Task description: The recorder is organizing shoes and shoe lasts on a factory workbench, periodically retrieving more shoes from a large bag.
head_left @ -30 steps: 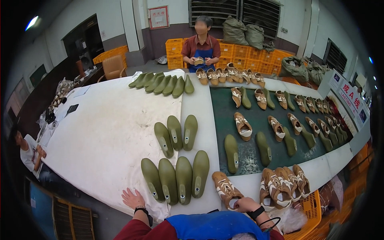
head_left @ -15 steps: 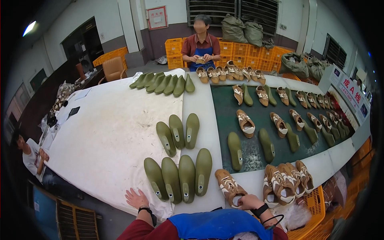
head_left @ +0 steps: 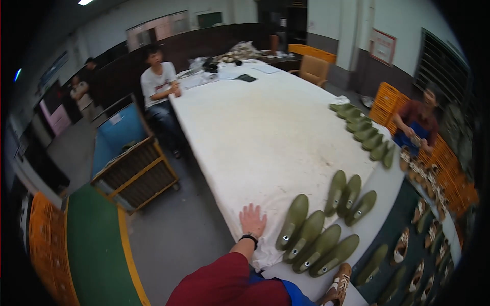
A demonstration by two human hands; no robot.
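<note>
My left hand (head_left: 252, 221) lies flat with fingers spread on the white cloth-covered table (head_left: 255, 137), close to its near corner. It holds nothing. Just right of it, several green shoe lasts (head_left: 309, 234) lie side by side, with three more green lasts (head_left: 351, 194) behind them. A brown and white sneaker (head_left: 341, 281) rests beyond the near lasts at the lower edge, partly cut off. My right hand is out of the picture.
Sneakers and lasts stand on a dark green belt (head_left: 380, 239) at right. More lasts (head_left: 365, 130) line the table's far right. A co-worker (head_left: 418, 120) handles a shoe there. Another person (head_left: 161, 84) sits at the far left edge, near a blue cart (head_left: 127, 153). Orange crates (head_left: 48, 245) stand left.
The view has swung left, so the table and cart come into the middle and the belt slides right. My left hand stays on the cloth. My right hand, earlier at a sneaker, has left view.
</note>
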